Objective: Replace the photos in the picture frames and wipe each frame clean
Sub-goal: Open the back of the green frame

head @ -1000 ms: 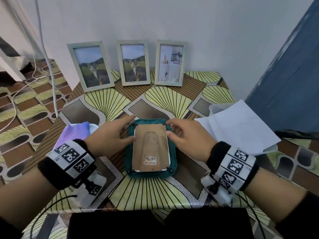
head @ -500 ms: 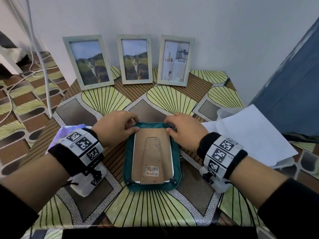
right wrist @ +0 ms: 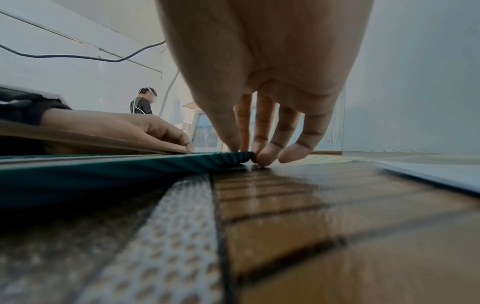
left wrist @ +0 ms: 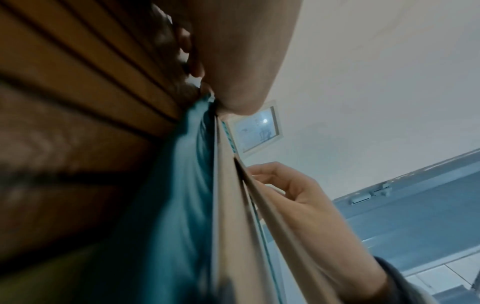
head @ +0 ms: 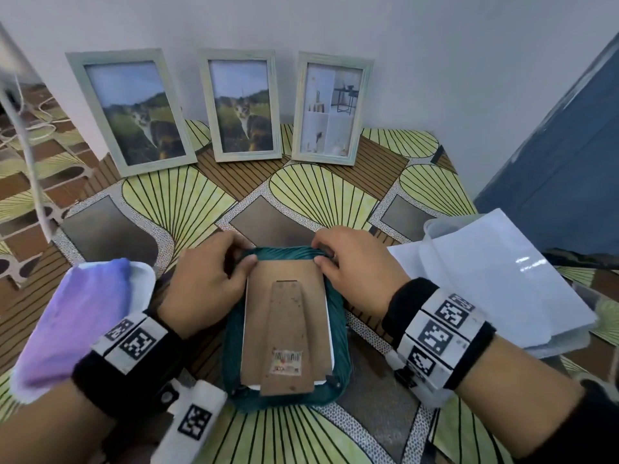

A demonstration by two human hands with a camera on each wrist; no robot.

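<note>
Head view: both hands had slid up from the sides of the face-down frame (head: pixel 286 329) to its far corners, left hand (head: pixel 204 279) and right hand (head: pixel 355 266) now pinching the green cloth (head: pixel 284 401) under it, probably to fold it over and wipe. Left wrist: thumb on cloth (left wrist: pixel 182 185) edge. Right wrist: fingertips (right wrist: pixel 259 158) nipping cloth (right wrist: pixel 130 170) against table (right wrist: pixel 285 216)

black wristbands (head: pixel 402 306); checkered marker tags (head: pixel 438 336), dark sleeves (head: pixel 589 420)
</note>
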